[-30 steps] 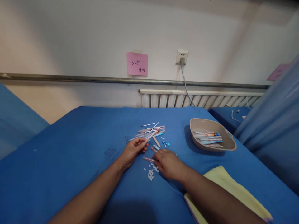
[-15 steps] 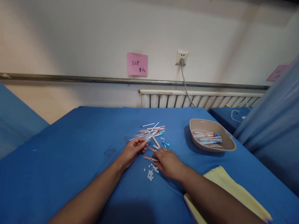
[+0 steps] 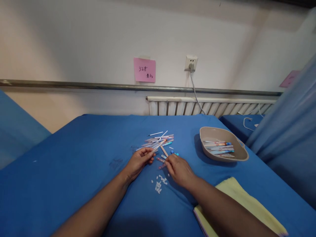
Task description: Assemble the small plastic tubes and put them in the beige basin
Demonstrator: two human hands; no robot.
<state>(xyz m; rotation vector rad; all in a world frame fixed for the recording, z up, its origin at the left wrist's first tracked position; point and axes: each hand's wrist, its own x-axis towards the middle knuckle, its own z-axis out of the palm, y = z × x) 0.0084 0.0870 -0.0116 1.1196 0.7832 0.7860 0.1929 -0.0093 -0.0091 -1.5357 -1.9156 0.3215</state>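
My left hand (image 3: 141,162) is closed in a pinch on a slim pale pen part (image 3: 154,150), beside the near end of a loose heap of pens and refills (image 3: 158,141). To its right, my right hand (image 3: 179,169) has its fingers closed on a pink patterned pen barrel (image 3: 162,166), partly hidden by the fingers. Another pinkish barrel (image 3: 160,159) lies just beyond those fingertips. Blue pen caps (image 3: 174,153) are behind the right hand. Several small white pieces (image 3: 158,187) are scattered on the blue sheet nearer to me.
A beige basket (image 3: 240,154) holding several pens stands at the right on the blue-covered bed (image 3: 74,184). A folded yellow cloth (image 3: 233,187) lies under my right forearm. Behind the bed are a radiator (image 3: 177,107), a metal rail and a plugged-in cable.
My right hand has taken up the pink barrel, which now sits tilted in its fingers. One more white piece shows near that hand. My left hand stays almost in place.
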